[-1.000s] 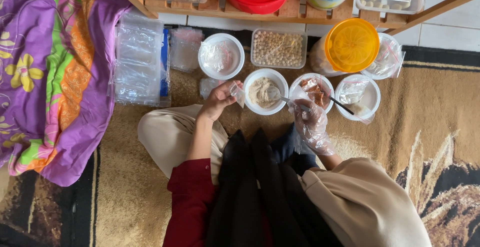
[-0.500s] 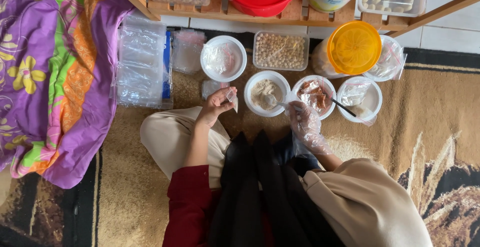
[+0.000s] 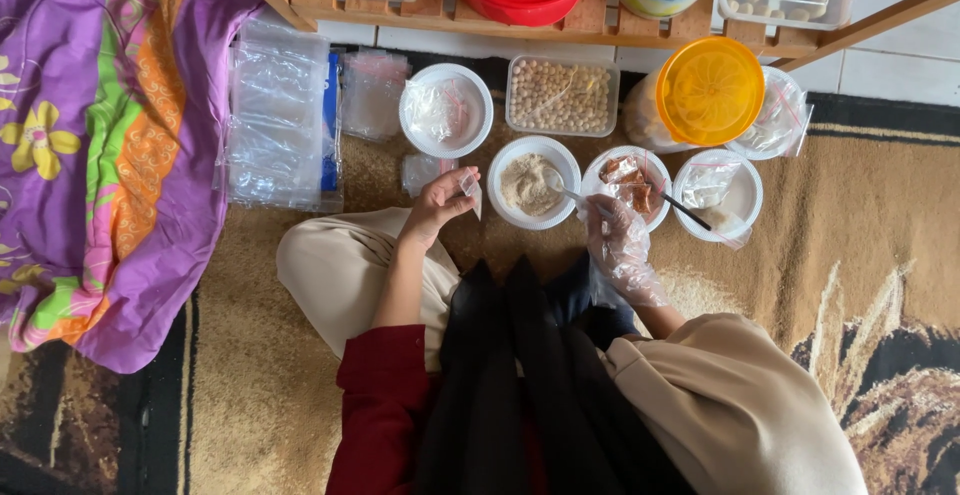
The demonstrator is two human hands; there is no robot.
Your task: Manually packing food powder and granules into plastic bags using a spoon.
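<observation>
Seated on a patterned rug (image 3: 830,285) before white bowls, left hand (image 3: 437,205) now drawn back beside the powder bowl (image 3: 533,182), fingers pinched on a small bag (image 3: 469,189), gloved right hand (image 3: 612,238) closed on a spoon (image 3: 562,191) lifted from the powder toward that bag.

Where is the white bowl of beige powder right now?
In the head view, the white bowl of beige powder sits on the carpet in front of the person, between the left hand and the gloved right hand, below the clear rectangular tub of chickpeas.
</observation>
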